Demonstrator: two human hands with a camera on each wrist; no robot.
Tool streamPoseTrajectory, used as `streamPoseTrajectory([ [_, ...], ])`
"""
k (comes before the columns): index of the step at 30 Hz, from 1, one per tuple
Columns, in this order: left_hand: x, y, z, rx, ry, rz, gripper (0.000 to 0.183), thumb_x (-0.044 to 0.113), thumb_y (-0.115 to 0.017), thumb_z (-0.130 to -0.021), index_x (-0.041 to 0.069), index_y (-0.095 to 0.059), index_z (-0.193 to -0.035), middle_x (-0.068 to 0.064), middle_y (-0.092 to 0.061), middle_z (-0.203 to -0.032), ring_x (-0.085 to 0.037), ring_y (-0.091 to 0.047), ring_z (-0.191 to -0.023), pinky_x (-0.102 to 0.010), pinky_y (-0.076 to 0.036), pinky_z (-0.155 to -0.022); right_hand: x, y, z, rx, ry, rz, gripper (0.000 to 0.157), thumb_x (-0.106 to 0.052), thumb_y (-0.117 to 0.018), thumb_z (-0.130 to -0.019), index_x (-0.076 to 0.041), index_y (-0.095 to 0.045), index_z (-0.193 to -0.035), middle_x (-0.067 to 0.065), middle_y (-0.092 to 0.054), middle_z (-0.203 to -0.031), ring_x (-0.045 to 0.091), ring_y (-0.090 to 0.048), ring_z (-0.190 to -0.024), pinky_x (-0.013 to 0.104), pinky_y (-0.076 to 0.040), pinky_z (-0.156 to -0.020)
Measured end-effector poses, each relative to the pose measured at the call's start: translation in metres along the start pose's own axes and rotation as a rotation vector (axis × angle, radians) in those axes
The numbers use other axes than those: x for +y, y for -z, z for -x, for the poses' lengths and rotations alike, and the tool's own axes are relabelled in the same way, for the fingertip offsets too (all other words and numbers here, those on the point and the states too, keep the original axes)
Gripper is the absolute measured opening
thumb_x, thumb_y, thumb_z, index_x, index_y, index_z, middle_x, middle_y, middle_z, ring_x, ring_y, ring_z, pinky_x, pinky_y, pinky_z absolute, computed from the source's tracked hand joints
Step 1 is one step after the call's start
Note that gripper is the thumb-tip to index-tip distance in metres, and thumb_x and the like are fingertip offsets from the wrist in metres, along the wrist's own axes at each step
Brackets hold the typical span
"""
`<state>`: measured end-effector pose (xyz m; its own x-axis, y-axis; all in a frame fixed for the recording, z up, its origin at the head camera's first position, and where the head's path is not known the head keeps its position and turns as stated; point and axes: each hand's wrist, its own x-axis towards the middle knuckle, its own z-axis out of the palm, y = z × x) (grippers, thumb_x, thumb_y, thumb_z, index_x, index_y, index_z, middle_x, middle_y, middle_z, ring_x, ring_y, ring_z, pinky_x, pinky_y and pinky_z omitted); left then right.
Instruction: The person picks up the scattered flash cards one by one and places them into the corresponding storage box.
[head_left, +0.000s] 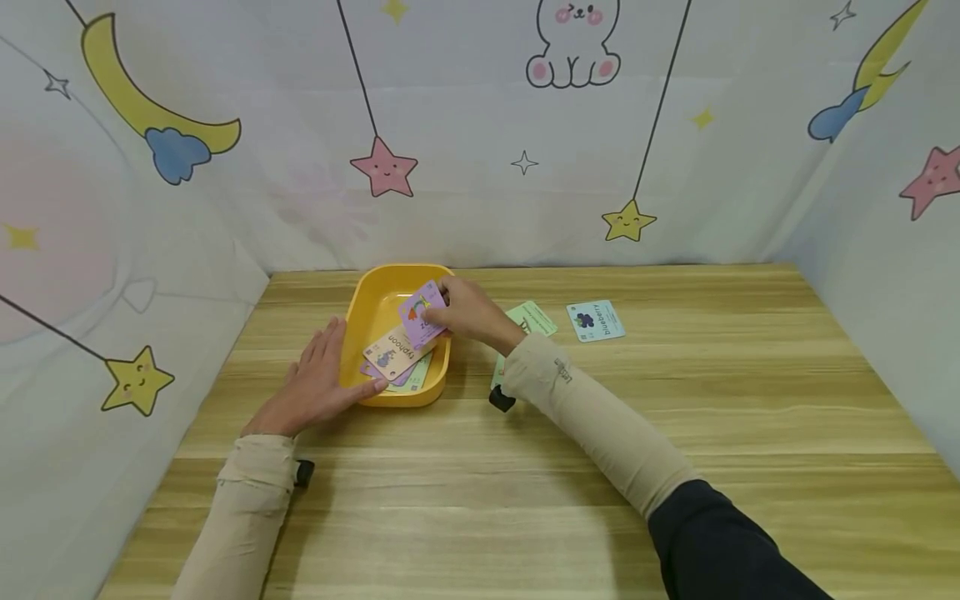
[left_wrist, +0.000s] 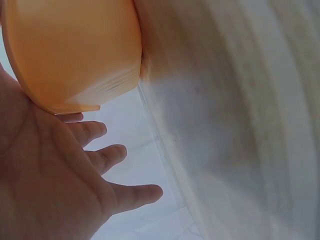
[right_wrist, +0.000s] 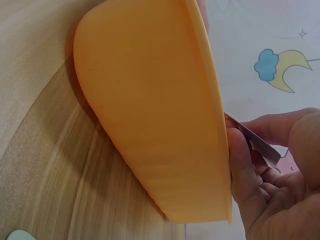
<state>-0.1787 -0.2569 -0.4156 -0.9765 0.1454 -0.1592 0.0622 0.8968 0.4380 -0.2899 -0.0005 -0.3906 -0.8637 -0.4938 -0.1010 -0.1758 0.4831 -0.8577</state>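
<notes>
A yellow plastic bin [head_left: 401,400] stands at the back left of the table with several cards inside. On top of these lies a beige "typhoon" card [head_left: 392,350], above purple and green ones. My right hand [head_left: 476,312] pinches a purple card [head_left: 422,312] between thumb and fingers over the bin's right side. In the right wrist view that card shows edge-on, close by the rim. My left hand [head_left: 318,375] rests against the bin's left side, thumb along the front rim and fingers extended. From the left wrist, the fingers [left_wrist: 107,157] look straight and spread beside the bin wall.
Right of the bin, a light blue "blueberry" card [head_left: 596,321] lies on the wooden table [head_left: 450,500]. A green card [head_left: 532,317] lies nearer, and another green card is mostly hidden by my right sleeve. A printed white cloth [head_left: 465,225] hangs behind the table.
</notes>
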Motion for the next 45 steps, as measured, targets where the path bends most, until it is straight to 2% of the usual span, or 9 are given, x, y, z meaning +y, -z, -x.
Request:
streamPoseTrajectory([
  [13,0.0,-0.001,-0.001,0.005,0.002,0.002,0.122,0.074,-0.059,-0.087,0.006,0.008,-0.162,-0.02,0.006,-0.17,-0.051,-0.002,-0.152,-0.079,-0.009,-0.112,0.0,-0.001,0.0,-0.012,-0.001,-0.049,0.024,-0.02,-0.07,-0.096,-0.003,-0.059,-0.109,0.01,-0.067,-0.097,0.016,-0.066,-0.075,0.041,-0.061,-0.077],
  [16,0.0,-0.001,-0.001,0.006,0.004,0.0,0.123,0.075,-0.059,-0.086,0.006,0.009,-0.162,-0.02,0.007,-0.17,-0.051,-0.001,-0.153,-0.079,-0.009,-0.112,0.001,0.0,0.001,-0.006,0.006,-0.07,0.028,-0.023,-0.072,-0.095,-0.003,-0.057,-0.108,0.01,-0.065,-0.09,0.019,-0.067,-0.071,0.047,-0.06,-0.079],
  [19,0.0,-0.001,-0.001,0.004,0.008,0.003,0.123,0.076,-0.059,-0.086,0.007,0.009,-0.162,-0.019,0.007,-0.17,-0.05,-0.001,-0.153,-0.079,-0.009,-0.112,0.002,-0.001,0.001,-0.014,0.012,-0.093,0.033,-0.026,-0.075,-0.094,-0.004,-0.054,-0.107,0.01,-0.064,-0.085,0.028,-0.071,-0.072,0.051,-0.059,-0.08],
  [22,0.0,-0.001,-0.001,0.001,0.016,0.01,0.123,0.074,-0.06,-0.086,0.007,0.01,-0.162,-0.018,0.008,-0.17,-0.05,0.0,-0.153,-0.079,-0.008,-0.112,0.002,-0.001,0.0,-0.026,0.014,-0.103,0.033,-0.026,-0.076,-0.094,-0.004,-0.054,-0.106,0.014,-0.067,-0.086,0.036,-0.073,-0.079,0.051,-0.06,-0.081],
  [28,-0.002,-0.003,-0.002,-0.001,0.025,0.014,0.122,0.072,-0.061,-0.087,0.009,0.012,-0.162,-0.018,0.008,-0.17,-0.049,0.0,-0.154,-0.078,-0.007,-0.113,0.005,-0.001,0.0,-0.03,0.059,-0.103,0.026,-0.025,-0.071,-0.097,-0.004,-0.057,-0.104,0.027,-0.066,-0.099,0.042,-0.071,-0.083,0.049,-0.06,-0.079],
  [32,-0.002,-0.005,-0.003,-0.002,0.019,0.035,0.122,0.071,-0.062,-0.087,0.01,0.013,-0.162,-0.019,0.005,-0.17,-0.049,-0.001,-0.154,-0.078,-0.007,-0.113,0.008,0.001,0.004,-0.028,0.091,-0.123,0.025,-0.027,-0.069,-0.098,-0.005,-0.058,-0.102,0.022,-0.064,-0.095,0.042,-0.07,-0.08,0.049,-0.061,-0.077],
  [36,-0.002,-0.006,-0.002,-0.004,0.014,0.049,0.122,0.07,-0.062,-0.088,0.011,0.013,-0.162,-0.02,0.003,-0.17,-0.049,-0.003,-0.153,-0.078,-0.007,-0.113,0.011,0.006,0.007,-0.025,0.103,-0.139,0.026,-0.031,-0.069,-0.098,-0.007,-0.059,-0.101,0.01,-0.061,-0.09,0.043,-0.068,-0.082,0.051,-0.06,-0.079],
  [40,-0.002,-0.005,0.0,0.003,0.008,0.055,0.122,0.071,-0.062,-0.087,0.009,0.011,-0.162,-0.021,0.001,-0.17,-0.05,-0.005,-0.153,-0.078,-0.008,-0.113,0.014,0.018,0.015,-0.017,0.134,-0.169,0.026,-0.031,-0.069,-0.099,-0.007,-0.059,-0.099,0.01,-0.06,-0.088,0.042,-0.066,-0.079,0.054,-0.059,-0.08],
  [45,0.0,-0.003,0.0,0.009,0.004,0.048,0.123,0.073,-0.061,-0.086,0.01,0.012,-0.162,-0.021,0.001,-0.17,-0.049,-0.006,-0.153,-0.079,-0.009,-0.112,0.024,0.04,0.031,0.019,0.166,-0.162,0.023,-0.028,-0.068,-0.099,-0.007,-0.06,-0.098,0.011,-0.06,-0.086,0.043,-0.066,-0.078,0.052,-0.06,-0.075],
])
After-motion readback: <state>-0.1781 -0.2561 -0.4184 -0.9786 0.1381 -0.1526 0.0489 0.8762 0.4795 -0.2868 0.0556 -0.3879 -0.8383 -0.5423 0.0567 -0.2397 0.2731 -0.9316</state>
